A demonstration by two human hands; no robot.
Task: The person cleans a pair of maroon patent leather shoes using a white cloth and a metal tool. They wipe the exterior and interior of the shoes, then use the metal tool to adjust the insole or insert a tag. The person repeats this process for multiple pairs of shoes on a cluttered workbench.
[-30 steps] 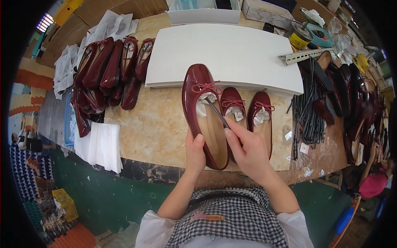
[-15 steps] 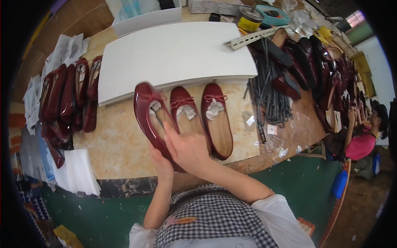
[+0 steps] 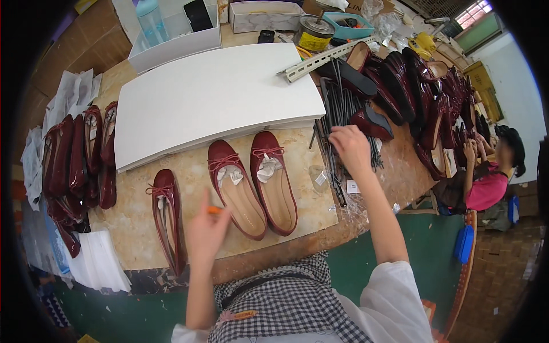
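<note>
My right hand (image 3: 351, 148) is over a heap of slim dark sticks (image 3: 337, 106), fingers loosely bent, with nothing visible in them. Blurred by motion, my left hand (image 3: 207, 234) hovers above the tabletop; a small orange thing (image 3: 214, 210) shows between its index finger and thumb, too smeared to name. To its left a dark red ballet flat (image 3: 176, 217) with a bow rests tipped on its side. Two matching flats, a middle one (image 3: 219, 150) and a right one (image 3: 265, 141), stand side by side, toes away from me, crumpled white paper in their toes.
A stack of white board (image 3: 211, 97) lies behind the flats. More red shoes crowd the left (image 3: 77, 154) and the right (image 3: 394, 86). A metal rail (image 3: 326, 60), a tin (image 3: 314, 34) and a white box (image 3: 177, 48) sit at the back. Another person (image 3: 486, 188) works far right.
The flat that both hands held is now on the table at the left. My right hand has moved right to the sticks, and my left hand has come off the shoe.
</note>
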